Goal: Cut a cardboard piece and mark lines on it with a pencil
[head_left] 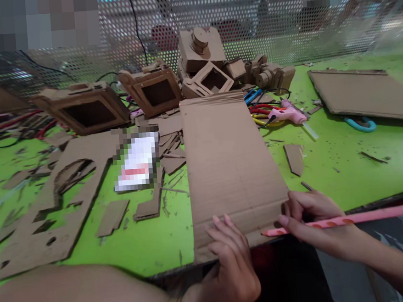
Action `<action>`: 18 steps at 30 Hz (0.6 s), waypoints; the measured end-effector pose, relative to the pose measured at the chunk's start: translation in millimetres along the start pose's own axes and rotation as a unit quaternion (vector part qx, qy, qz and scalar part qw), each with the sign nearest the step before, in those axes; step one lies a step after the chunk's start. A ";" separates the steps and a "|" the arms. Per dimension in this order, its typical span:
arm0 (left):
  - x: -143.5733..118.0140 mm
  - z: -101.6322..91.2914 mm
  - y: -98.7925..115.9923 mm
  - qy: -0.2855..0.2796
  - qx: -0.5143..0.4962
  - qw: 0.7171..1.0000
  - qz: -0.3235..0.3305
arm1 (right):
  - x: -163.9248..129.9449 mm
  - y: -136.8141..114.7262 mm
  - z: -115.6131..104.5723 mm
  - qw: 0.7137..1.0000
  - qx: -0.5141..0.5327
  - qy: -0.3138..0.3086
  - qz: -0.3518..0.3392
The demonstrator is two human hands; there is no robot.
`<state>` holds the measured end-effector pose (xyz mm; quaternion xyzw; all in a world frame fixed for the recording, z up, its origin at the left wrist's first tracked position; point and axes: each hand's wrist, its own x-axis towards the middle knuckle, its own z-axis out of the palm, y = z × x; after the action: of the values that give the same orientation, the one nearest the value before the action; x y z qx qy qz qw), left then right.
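Note:
A long brown cardboard sheet (233,158) lies on the green table, its near end at the table's front edge. My left hand (233,264) holds that near end, fingers bent over the top face and the thumb mostly hidden below. In my right hand (313,221) is a pink pencil (331,223), pinched between thumb and fingers. Its dark tip points left and is at the sheet's near strip, just right of my left fingers; whether it touches cannot be made out. A crease or line crosses the sheet above the tip.
Cut-out cardboard (87,191) and scraps lie left, beside a blurred white packet (138,162). Cardboard camera-like models (159,92) stand behind. At right are a pink glue gun (288,112), a cardboard panel (366,91) and a blue ring handle (360,124). Perforated mesh (265,36) backs the table.

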<state>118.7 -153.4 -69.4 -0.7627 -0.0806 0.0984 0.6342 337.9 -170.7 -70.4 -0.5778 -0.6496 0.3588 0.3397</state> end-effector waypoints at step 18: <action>-2.2 -0.1 -4.1 -0.022 0.090 0.987 0.128 | -0.7 0.2 -0.1 1.000 -0.009 -0.010 0.002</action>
<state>116.6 -153.2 -65.3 -0.7041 0.0129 0.2027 0.6805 338.2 -171.4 -70.5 -0.5782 -0.6551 0.3596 0.3274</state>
